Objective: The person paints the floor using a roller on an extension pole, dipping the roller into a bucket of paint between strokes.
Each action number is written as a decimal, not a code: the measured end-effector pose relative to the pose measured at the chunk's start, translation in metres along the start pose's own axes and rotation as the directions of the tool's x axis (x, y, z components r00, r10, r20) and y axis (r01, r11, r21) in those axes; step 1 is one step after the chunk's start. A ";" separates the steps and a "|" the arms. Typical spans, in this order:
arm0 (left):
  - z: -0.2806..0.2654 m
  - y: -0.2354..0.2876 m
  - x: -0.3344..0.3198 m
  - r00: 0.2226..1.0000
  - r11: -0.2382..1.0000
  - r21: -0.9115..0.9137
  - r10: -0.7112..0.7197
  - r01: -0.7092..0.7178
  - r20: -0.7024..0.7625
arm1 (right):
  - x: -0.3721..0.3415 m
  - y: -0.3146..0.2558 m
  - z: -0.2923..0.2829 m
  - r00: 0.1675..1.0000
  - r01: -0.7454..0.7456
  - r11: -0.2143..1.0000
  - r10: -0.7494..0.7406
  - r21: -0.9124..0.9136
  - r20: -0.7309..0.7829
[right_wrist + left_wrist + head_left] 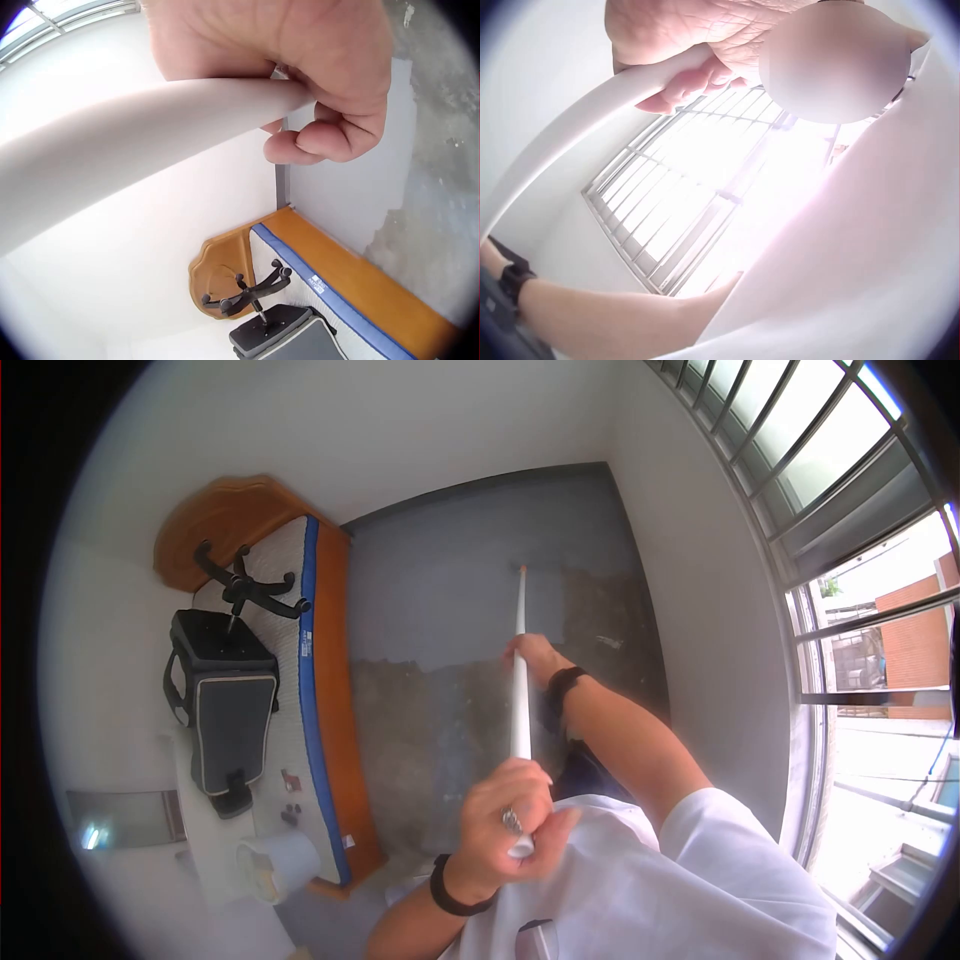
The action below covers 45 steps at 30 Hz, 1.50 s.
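Note:
A long white pole [521,705] runs away from the body towards the floor. My left hand [512,822], with a ring on one finger, grips its near end close to the white shirt. Farther along, my right hand [538,656] holds the pole with curled fingers. The pole's far tip [522,569] is over smooth grey floor [430,590]; what is fixed there is too small to tell. In the left wrist view the pole [562,135] passes under the left hand [697,34]. The right wrist view shows the right hand [300,75] round the pole [135,139].
Mottled, rougher floor [420,720] lies nearer the body. At left, an upturned office chair [232,710] rests on a mattress [315,740] in a wooden bed frame [345,760], with a white bucket [285,865] nearby. A wall [700,590] and barred window [800,490] stand at right.

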<state>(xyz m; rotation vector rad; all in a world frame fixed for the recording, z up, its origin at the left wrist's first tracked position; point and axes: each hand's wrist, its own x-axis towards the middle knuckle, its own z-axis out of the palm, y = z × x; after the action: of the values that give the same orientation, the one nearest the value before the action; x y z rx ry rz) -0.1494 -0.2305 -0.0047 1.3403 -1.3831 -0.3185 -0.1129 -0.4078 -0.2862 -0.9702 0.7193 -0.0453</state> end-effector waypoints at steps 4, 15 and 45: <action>0.030 -0.013 0.015 0.999 0.997 0.055 -0.050 0.050 -0.001 | 0.032 0.000 -0.044 0.995 -0.084 0.996 0.086 0.027 -0.057; -0.009 0.124 -0.021 0.984 0.989 -0.044 -0.145 0.141 -0.107 | -0.068 0.092 -0.009 0.689 0.690 0.228 -0.499 -0.687 0.526; -0.038 0.152 -0.042 0.977 0.942 -0.286 -0.134 0.177 0.163 | -0.123 0.073 0.015 0.976 -0.022 0.918 0.106 -0.395 0.190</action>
<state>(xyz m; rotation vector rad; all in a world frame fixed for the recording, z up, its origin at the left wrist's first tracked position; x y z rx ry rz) -0.2088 -0.1300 0.1074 1.1927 -1.2856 -0.7140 -0.2184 -0.3122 -0.2706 -1.3113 0.5746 0.2656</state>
